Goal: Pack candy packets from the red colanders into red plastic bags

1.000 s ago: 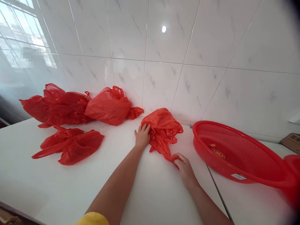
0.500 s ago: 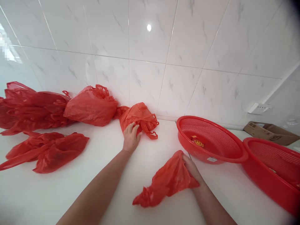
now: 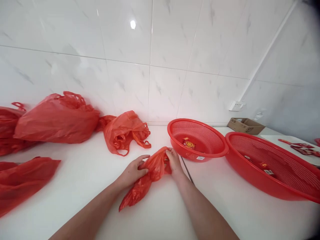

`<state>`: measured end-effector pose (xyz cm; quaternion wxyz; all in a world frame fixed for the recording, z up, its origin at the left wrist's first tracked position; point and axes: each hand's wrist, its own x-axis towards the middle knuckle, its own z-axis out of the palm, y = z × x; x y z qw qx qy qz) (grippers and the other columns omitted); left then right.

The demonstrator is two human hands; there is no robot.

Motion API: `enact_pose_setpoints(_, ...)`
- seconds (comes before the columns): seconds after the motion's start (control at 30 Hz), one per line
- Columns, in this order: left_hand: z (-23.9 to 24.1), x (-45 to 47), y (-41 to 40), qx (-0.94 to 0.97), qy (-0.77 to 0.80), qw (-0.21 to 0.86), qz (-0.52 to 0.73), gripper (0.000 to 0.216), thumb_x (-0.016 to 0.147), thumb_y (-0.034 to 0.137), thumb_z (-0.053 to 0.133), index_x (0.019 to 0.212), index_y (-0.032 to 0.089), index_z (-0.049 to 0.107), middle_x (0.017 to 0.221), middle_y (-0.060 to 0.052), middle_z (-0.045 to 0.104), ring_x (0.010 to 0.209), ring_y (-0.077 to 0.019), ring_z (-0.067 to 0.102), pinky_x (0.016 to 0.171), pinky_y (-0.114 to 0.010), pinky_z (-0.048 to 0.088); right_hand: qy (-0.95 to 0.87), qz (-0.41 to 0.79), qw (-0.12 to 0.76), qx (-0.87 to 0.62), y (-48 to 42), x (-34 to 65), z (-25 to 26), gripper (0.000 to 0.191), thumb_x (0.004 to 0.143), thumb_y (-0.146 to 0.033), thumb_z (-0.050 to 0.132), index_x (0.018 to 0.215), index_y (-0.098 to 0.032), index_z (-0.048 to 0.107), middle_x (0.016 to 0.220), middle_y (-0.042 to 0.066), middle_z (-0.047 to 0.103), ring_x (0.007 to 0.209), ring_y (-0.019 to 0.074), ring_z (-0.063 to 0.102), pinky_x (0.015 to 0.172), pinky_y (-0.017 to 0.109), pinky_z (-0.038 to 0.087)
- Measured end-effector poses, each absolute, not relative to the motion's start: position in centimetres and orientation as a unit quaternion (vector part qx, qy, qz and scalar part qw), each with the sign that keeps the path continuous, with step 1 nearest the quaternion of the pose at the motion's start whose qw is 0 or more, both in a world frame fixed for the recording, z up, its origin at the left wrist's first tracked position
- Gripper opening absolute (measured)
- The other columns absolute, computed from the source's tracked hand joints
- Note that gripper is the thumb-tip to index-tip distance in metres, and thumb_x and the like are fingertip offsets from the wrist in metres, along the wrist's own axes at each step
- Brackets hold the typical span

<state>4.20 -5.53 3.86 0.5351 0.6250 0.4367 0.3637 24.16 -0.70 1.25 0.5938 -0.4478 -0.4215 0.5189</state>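
A crumpled red plastic bag is stretched between my two hands, just above the white table. My left hand has its thumb and fingers closed around the bag's left side. On the bag's upper right part, near its opening, my right hand is closed with the thumb and fingers pinching the plastic. The bag's narrow end trails down to the lower left. Behind my hands, against the wall, lies another red plastic bag with its loop handles showing.
To the right stand a round red plastic basket with a label inside and a larger red basket. A cardboard box sits behind them. A bulging red bag and further red bags line the left. A tiled wall bounds the back.
My left hand has left the bag by the wall and come to the bag in my right hand. That bag is now held in both hands. The view has turned right.
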Motion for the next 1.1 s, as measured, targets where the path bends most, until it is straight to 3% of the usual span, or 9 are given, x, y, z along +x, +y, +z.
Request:
enact_pose_setpoints(0.17,3.2,4.0,-4.5,0.555,0.482,0.451,0.507,0.026,0.076,0.037,0.063,0.095,0.020,0.055,0.087,0.000,0.066,0.074,-0.0164,0.063,0.065,-0.027,0.050,-0.462,0.602,0.529,-0.380,-2.1,24.9,1.8,0.056,0.077,-0.057,0.062,0.119,-0.025,0.044,0.098,0.005,0.063,0.070,0.0148,0.063,0.062,0.029,0.051)
enact_pose_setpoints(0.27,3.0,4.2,-4.7,0.565,0.491,0.431,0.504,0.022,0.077,0.039,0.064,0.082,0.020,0.054,0.074,0.003,0.061,0.066,-0.0141,0.058,0.059,-0.024,0.047,-0.524,0.601,0.479,-0.368,-2.8,24.9,2.2,0.062,0.073,-0.052,0.069,0.125,-0.027,0.045,0.095,0.003,0.064,0.066,0.0134,0.062,0.054,0.023,0.045)
enact_pose_setpoints(0.37,2.9,4.4,-5.1,0.600,0.468,0.448,0.470,0.022,0.078,0.040,0.063,0.081,0.019,0.057,0.079,0.001,0.063,0.071,-0.0148,0.059,0.064,-0.024,0.047,-0.560,0.605,0.439,-0.357,-2.8,24.9,2.2,0.038,0.070,-0.044,0.073,0.098,-0.019,0.062,0.070,-0.001,0.062,0.055,0.0104,0.054,0.049,0.021,0.038)
enact_pose_setpoints(0.47,2.9,3.9,-4.6,0.589,0.486,0.404,0.503,0.022,0.079,0.040,0.061,0.078,0.018,0.058,0.076,0.001,0.062,0.069,-0.0143,0.057,0.063,-0.023,0.046,-0.504,0.602,0.489,-0.381,-2.2,25.4,1.7,0.033,0.065,-0.044,0.075,0.077,-0.017,0.059,0.056,-0.003,0.056,0.045,0.0088,0.047,0.042,0.021,0.032)
enact_pose_setpoints(0.63,3.0,1.8,-3.1,0.523,0.506,0.297,0.618,0.020,0.078,0.038,0.058,0.077,0.019,0.053,0.071,0.002,0.056,0.063,-0.0118,0.051,0.058,-0.022,0.041,-0.438,0.533,0.598,-0.408,-1.7,25.9,1.6,0.038,0.065,-0.049,0.073,0.078,-0.021,0.052,0.056,-0.006,0.055,0.047,0.0089,0.048,0.044,0.020,0.034)
enact_pose_setpoints(0.73,3.2,1.5,-2.9,0.500,0.531,0.261,0.632,0.019,0.077,0.037,0.059,0.079,0.020,0.050,0.071,0.003,0.053,0.062,-0.0114,0.048,0.058,-0.022,0.040,-0.450,0.463,0.625,-0.439,-2.6,25.6,2.7,0.034,0.070,-0.047,0.071,0.076,-0.021,0.051,0.053,-0.007,0.051,0.046,0.0083,0.045,0.044,0.020,0.034)
enact_pose_setpoints(0.87,3.7,0.9,-2.8,0.537,0.554,0.200,0.604,0.019,0.076,0.029,0.058,0.093,0.021,0.058,0.080,0.001,0.057,0.070,-0.0144,0.053,0.066,-0.026,0.044,-0.471,0.321,0.662,-0.486,-4.3,25.6,5.4,0.026,0.078,-0.044,0.064,0.079,-0.021,0.050,0.052,-0.008,0.047,0.043,0.0080,0.041,0.042,0.021,0.034)
enact_pose_setpoints(1.0,4.5,-0.6,-2.3,0.570,0.568,0.122,0.581,0.014,0.078,0.025,0.053,0.086,0.020,0.063,0.091,-0.004,0.061,0.081,-0.0176,0.057,0.075,-0.030,0.046,-0.438,0.287,0.709,-0.473,-6.0,26.3,8.1,0.022,0.082,-0.041,0.060,0.088,-0.023,0.048,0.062,-0.003,0.059,0.052,0.0128,0.056,0.051,0.024,0.045)
enact_pose_setpoints(1.1,6.0,-1.0,-2.9,0.517,0.594,0.106,0.607,0.019,0.079,0.028,0.056,0.095,0.020,0.061,0.102,-0.006,0.060,0.082,-0.0177,0.057,0.073,-0.030,0.047,-0.510,0.220,0.677,-0.483,-7.6,26.6,8.5,0.015,0.083,-0.033,0.059,0.091,-0.022,0.052,0.080,0.003,0.066,0.071,0.0169,0.064,0.063,0.028,0.049)
